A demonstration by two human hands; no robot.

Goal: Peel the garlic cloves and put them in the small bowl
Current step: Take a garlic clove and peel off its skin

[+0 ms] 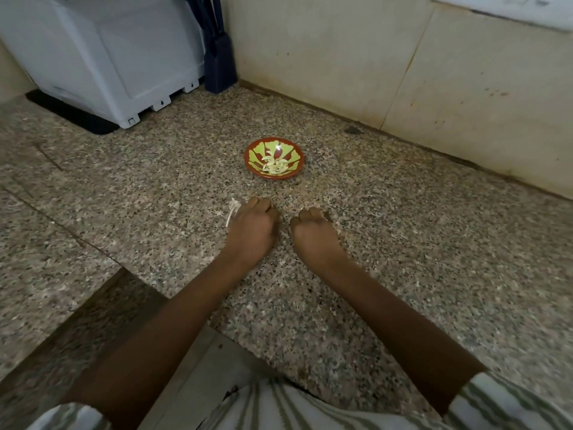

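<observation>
A small red bowl (297, 159) with a green leaf pattern stands on the speckled granite counter (403, 259). Several peeled pale garlic cloves (274, 166) lie in it. My left hand (251, 232) and my right hand (313, 235) rest knuckles-up on the counter a little in front of the bowl, side by side and apart. Both have their fingers curled under, and what lies beneath the fingers is hidden. A white strip of garlic skin (232, 211) lies against the left side of my left hand. A small white bit (327, 216) shows at my right hand's fingers.
A white appliance (102, 57) on a black mat stands at the back left, with a dark knife block (219, 63) beside it in the corner. A beige tiled wall (403, 66) runs behind the bowl. The counter edge (173, 293) drops off at the lower left.
</observation>
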